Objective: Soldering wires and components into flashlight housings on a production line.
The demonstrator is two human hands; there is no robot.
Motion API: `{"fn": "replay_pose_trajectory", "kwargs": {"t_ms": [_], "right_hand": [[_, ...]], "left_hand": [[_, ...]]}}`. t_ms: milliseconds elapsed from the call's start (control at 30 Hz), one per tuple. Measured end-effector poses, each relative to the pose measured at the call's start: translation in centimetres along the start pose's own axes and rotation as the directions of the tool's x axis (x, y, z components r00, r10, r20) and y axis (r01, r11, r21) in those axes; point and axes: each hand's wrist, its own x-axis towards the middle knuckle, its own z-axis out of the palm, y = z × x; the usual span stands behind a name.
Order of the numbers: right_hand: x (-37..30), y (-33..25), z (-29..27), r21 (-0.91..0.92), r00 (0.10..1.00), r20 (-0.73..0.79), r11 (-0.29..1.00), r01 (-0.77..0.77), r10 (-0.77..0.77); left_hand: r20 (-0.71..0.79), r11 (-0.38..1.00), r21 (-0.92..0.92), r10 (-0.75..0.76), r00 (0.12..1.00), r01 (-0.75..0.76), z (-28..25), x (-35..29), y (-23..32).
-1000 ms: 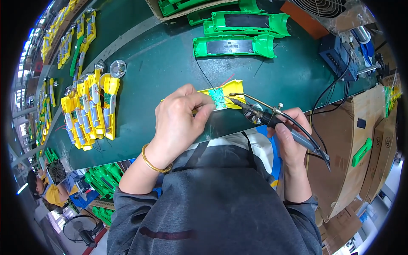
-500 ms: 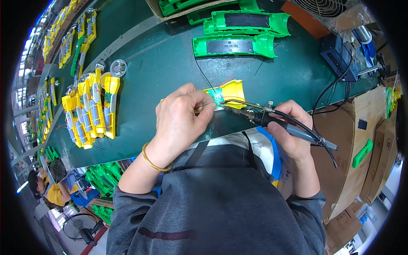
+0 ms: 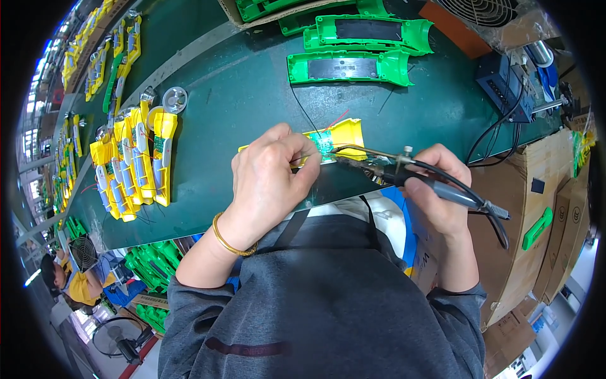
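A yellow plastic housing point(image 3: 348, 134) with a small green circuit board point(image 3: 322, 143) lies on the bench before me. My left hand point(image 3: 270, 165) covers the housing's left part, thumb and forefinger pinched at the board's edge; what they grip is hidden. In my right hand point(image 3: 442, 189) is a soldering iron point(image 3: 451, 193) with a thin feed tube clamped along it. Its tip points left, close to the board's lower right edge; I cannot tell whether they touch. A red wire point(image 3: 338, 119) and a black wire point(image 3: 304, 108) rise from the board.
Several yellow housings point(image 3: 163, 158) with batteries and wires lie at the left, near a clear round lens point(image 3: 175, 100). Green shells point(image 3: 342, 67) lie at the back. A blue box point(image 3: 503, 87) with cables stands at the right, beyond cardboard boxes point(image 3: 499, 234).
My right hand and the soldering iron have moved slightly to the right, the iron's tip shifting a little along with them. My left hand stays almost where it was.
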Motion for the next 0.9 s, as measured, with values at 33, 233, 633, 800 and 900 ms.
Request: {"fn": "replay_pose_trajectory", "kwargs": {"t_ms": [33,233,633,800,900], "right_hand": [[-0.1,0.2,0.0,0.138,0.998,-0.059,0.990,-0.010,0.018],[0.0,0.3,-0.7,0.418,0.987,-0.158,0.907,0.054,0.014],[-0.6,1.6,-1.2,0.605,0.863,-0.500,0.744,0.284,0.077],[-1.0,1.9,-2.0,0.594,0.868,-0.494,0.749,0.292,0.053],[-0.1,1.3,-1.5,0.602,0.891,-0.451,0.753,0.265,0.046]], "left_hand": [[0.005,1.000,0.004,0.005,1.000,-0.005,0.0,0.1,0.0],[-0.001,1.000,0.005,0.012,1.000,-0.012,0.0,0.5,-0.1],[0.049,0.979,0.165,0.113,0.992,-0.120,-2.7,0.2,2.3],[-0.185,0.977,0.166,0.164,0.969,-0.134,-4.7,6.2,-1.9],[-0.054,0.919,0.028,0.395,0.917,-0.394,-2.2,9.3,-4.6]]}}
